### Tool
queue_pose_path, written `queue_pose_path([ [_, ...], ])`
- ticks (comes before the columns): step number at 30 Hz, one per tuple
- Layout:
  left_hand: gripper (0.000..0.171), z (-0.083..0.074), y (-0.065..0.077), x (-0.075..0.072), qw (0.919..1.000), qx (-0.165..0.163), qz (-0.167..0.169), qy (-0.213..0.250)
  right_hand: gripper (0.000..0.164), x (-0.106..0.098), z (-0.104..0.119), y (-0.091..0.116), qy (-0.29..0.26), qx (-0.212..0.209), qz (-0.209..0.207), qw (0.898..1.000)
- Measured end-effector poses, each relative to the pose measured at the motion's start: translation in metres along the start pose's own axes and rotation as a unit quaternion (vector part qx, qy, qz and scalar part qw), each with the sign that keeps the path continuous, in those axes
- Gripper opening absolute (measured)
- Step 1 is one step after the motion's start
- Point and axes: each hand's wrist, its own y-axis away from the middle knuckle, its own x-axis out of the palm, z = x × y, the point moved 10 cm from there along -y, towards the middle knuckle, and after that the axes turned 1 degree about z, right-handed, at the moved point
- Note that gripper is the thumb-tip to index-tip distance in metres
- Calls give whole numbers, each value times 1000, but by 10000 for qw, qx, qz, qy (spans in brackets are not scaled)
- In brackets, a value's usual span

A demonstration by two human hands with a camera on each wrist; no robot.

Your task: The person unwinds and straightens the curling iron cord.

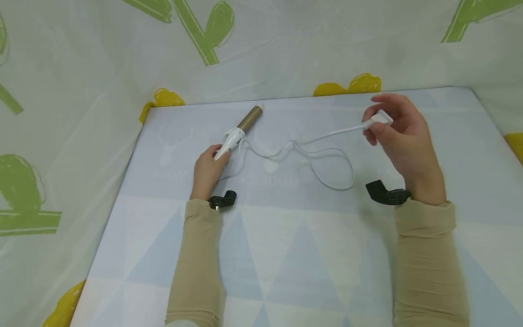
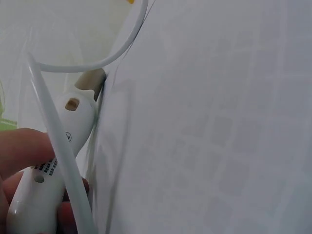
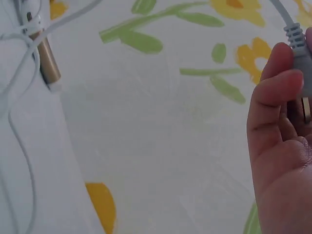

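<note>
A curling iron (image 1: 234, 140) with a white handle and a gold-brown barrel (image 1: 250, 119) lies slanted near the table's far side. My left hand (image 1: 207, 171) grips its handle, thumb on top in the left wrist view, where the handle (image 2: 36, 204) shows small printed text. Raised at the right, my right hand (image 1: 408, 136) pinches the white plug (image 1: 381, 118) at the cord's end between thumb and fingers. A metal prong (image 3: 306, 109) shows below the plug in the right wrist view. The white cord (image 1: 333, 133) runs between the hands, with a loose loop on the table.
The table (image 1: 294, 254) has a pale cloth with blue triangles. Behind it hangs a pale sheet (image 1: 278, 50) with green and yellow plant prints. A black wrist camera (image 1: 386, 193) sits at the right wrist, another black camera (image 1: 224, 199) at the left.
</note>
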Motion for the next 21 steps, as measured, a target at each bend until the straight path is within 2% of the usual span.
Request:
queue_pose_path([
  [3,47,-5,0,-2,9991,162,-79,-373,54,17,-10,-4,-638,145,189,9977],
  [5,47,-7,1,-4,9985,208,-109,-486,58,29,-18,-5,-781,347,332,9958],
  [9,47,-9,2,-6,9989,227,-154,-390,59,55,-37,-3,64,919,761,9928],
  [12,45,-10,2,-7,9991,238,-194,-304,62,76,-49,1,881,1226,1188,9814],
  [14,42,-9,2,-7,9993,193,-213,-257,65,95,-55,5,1241,1219,1631,9712],
  [16,41,-8,2,-6,9996,99,-182,-196,66,118,-60,13,1969,1077,2123,9511],
  [17,41,-7,2,-5,9997,39,-154,-162,65,131,-60,18,2454,895,2383,9354],
  [19,41,-7,3,-4,9999,-26,-106,-110,63,156,-63,31,3406,524,2814,8956],
  [21,41,-8,2,-4,9999,1,-107,-116,60,179,-69,43,4238,257,3151,8488],
])
